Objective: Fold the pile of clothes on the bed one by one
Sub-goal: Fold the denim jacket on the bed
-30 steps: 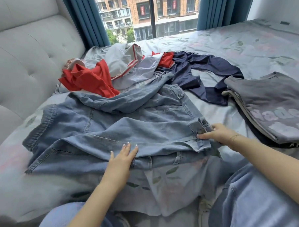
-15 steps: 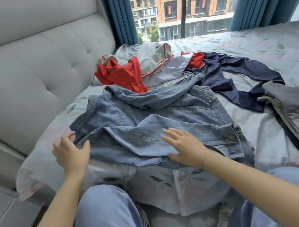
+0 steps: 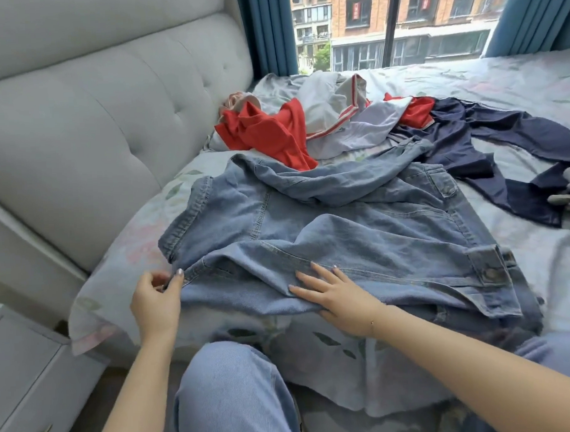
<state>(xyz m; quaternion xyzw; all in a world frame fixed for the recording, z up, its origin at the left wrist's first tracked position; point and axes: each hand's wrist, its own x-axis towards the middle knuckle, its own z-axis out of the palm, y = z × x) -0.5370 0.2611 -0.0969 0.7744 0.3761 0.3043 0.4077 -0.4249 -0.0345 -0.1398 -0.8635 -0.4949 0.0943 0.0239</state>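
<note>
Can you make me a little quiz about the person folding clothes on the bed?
1. True or false: the right hand lies flat, fingers straight, on the denim jacket.
2. Which hand pinches the jacket's edge? A) left hand B) right hand C) neither
3. Fill in: the red garment lies between the jacket and the ____.

Key
1. True: the fingers are spread and straight on the denim.
2. A: its thumb and fingers pinch the jacket's left edge.
3. Window: the red garment sits beyond the jacket, beside the padded headboard.
</note>
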